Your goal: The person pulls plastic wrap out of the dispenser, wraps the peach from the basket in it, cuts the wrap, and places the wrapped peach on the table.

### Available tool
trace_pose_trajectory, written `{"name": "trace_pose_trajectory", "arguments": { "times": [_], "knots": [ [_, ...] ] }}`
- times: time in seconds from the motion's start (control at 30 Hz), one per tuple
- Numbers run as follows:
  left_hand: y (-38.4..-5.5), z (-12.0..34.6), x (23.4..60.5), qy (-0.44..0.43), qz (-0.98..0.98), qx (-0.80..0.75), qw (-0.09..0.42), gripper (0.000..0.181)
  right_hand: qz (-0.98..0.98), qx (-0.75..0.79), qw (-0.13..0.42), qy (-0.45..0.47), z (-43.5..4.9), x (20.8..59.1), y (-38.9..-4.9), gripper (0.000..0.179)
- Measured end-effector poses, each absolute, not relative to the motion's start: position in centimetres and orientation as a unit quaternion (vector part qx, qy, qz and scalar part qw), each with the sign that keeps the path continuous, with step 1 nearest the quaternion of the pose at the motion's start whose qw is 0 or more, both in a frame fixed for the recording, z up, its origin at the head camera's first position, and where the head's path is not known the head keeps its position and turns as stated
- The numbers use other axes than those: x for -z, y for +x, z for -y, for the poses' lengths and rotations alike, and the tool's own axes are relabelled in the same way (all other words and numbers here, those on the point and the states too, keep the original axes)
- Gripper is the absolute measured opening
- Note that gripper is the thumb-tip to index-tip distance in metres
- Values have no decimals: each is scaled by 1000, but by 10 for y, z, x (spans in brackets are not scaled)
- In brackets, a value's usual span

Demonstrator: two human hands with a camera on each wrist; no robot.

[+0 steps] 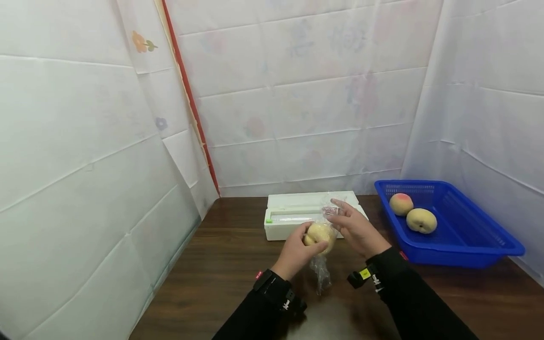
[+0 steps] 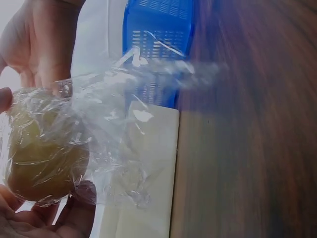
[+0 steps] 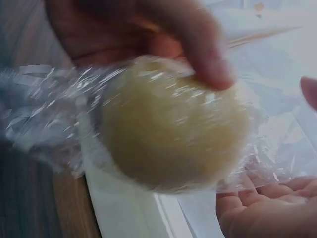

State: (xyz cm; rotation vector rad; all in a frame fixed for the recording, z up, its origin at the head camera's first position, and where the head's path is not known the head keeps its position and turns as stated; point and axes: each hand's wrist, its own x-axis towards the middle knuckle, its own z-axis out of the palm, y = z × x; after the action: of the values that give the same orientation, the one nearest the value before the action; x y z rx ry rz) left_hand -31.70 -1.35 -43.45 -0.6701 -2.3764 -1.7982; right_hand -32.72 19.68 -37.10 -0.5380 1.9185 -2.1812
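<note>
My left hand [image 1: 295,250] grips a pale yellow peach [image 1: 319,237] wrapped in clear plastic film, above the table's middle. A loose tail of film [image 1: 320,274] hangs below the fruit, and more film [image 1: 330,210] bunches at its upper side. Close by on the right, my right hand [image 1: 357,229] has its fingers spread beside that upper film. In the right wrist view, its fingers [image 3: 272,198] touch the film with the thumb well apart. The left wrist view shows the crinkled film over the peach [image 2: 44,153].
Behind the hands lies a white cling film dispenser box [image 1: 282,231] with its lid raised and a green slider [image 1: 269,221]. To the right stands a blue plastic basket [image 1: 463,231] holding two peaches [image 1: 421,221]. White sheeting [image 1: 297,118] encloses the brown table [image 1: 221,278].
</note>
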Motion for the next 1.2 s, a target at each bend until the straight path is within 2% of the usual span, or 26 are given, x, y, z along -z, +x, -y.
{"name": "trace_pose_trajectory", "arguments": {
  "times": [0.13,0.23,0.4,0.5,0.8,0.97,1.2],
  "knots": [
    [-316,12,435,-218,781,584,37,62,-649,733,83,-186,-201,369,-325,83],
    [-315,12,435,-212,787,578,39,64,-682,709,50,-173,-201,368,-323,77],
    [-317,10,437,-203,795,571,40,63,-749,646,-21,-146,-198,367,-320,45],
    [-318,10,438,-197,797,570,42,63,-776,614,-55,-137,-194,363,-317,34],
    [-319,11,440,-180,799,571,51,61,-814,552,-97,-149,-183,354,-301,22],
    [-320,11,439,-175,792,583,53,57,-816,542,-91,-178,-176,359,-291,18],
    [-319,13,439,-163,793,584,52,53,-821,526,-90,-202,-166,370,-281,21]
  ]
}}
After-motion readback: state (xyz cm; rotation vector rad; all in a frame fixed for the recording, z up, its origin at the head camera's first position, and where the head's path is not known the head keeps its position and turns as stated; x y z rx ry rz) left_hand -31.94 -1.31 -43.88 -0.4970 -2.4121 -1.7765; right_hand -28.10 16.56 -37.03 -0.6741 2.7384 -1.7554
